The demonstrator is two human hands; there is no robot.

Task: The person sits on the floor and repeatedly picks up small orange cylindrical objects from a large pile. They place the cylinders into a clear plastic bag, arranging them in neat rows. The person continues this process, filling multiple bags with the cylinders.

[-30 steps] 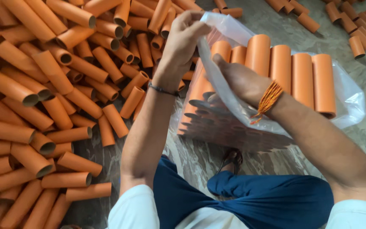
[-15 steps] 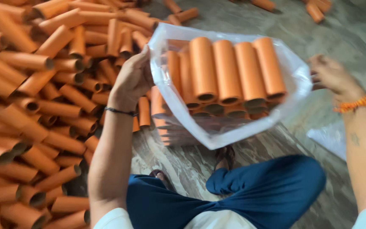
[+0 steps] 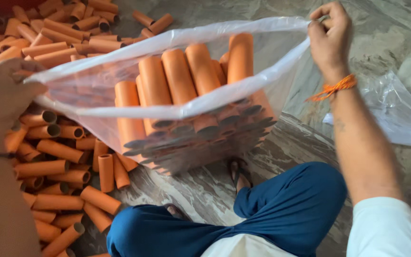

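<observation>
both hands gripped the mouth of a clear plastic bag (image 3: pixel 120 102), stretching it wide open: the left hand (image 3: pixel 5 93) was closed on the rim at one side, the right hand (image 3: pixel 329 40) pinched the rim at the other, an orange thread (image 3: pixel 331 89) tied round its wrist. inside the bag, orange tubes (image 3: pixel 181 81) lay stacked side by side. the bag hung above a marbled floor (image 3: pixel 300 143), beside a loose heap of tubes (image 3: pixel 58 157) and above blue-trousered legs (image 3: pixel 281 214).
</observation>
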